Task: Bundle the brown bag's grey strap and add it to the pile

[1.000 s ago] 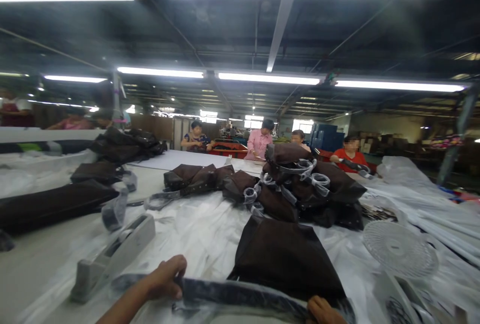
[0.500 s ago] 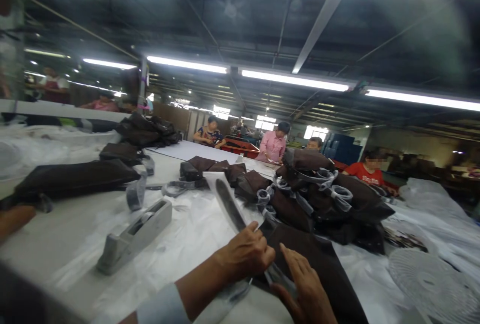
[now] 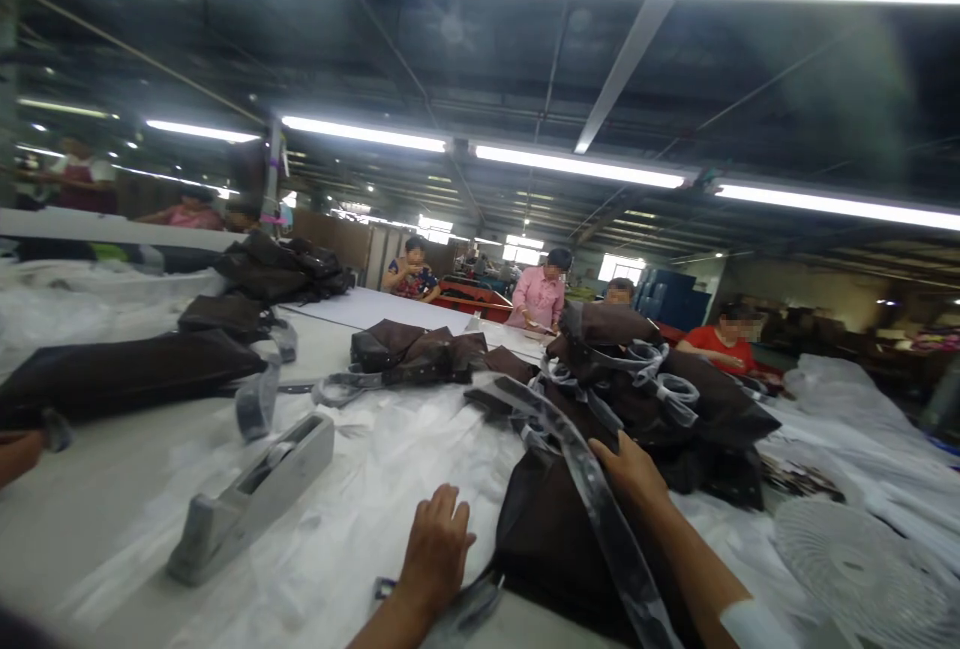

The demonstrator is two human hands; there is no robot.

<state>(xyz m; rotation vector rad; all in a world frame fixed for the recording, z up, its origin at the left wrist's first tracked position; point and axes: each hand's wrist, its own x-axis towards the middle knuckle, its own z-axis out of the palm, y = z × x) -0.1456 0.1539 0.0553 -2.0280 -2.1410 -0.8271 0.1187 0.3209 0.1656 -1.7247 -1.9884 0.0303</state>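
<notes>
A dark brown bag [image 3: 555,529] lies flat at the front of the table, its long strap [image 3: 592,489] in clear plastic wrap running across it. At the upper part of the strap, my right hand [image 3: 634,469] has its thumb and fingers closed on it. My left hand [image 3: 439,539] rests over thin white sheeting [image 3: 360,489], left of the bag, fingers apart and nothing in them. Near my left wrist lies a small buckle end [image 3: 384,588] of a strap.
A grey tape dispenser [image 3: 259,499] stands at left. Brown bags [image 3: 675,399] are piled behind my right hand, with more bags [image 3: 135,369] at left. A round fan cover [image 3: 855,559] lies at right. Another person's hand [image 3: 19,454] shows at the left edge. Several people work beyond.
My left hand has let go of the strap and moved left. My right hand has moved up and taken hold of the strap, which now lies across the bag. The view has shifted slightly.
</notes>
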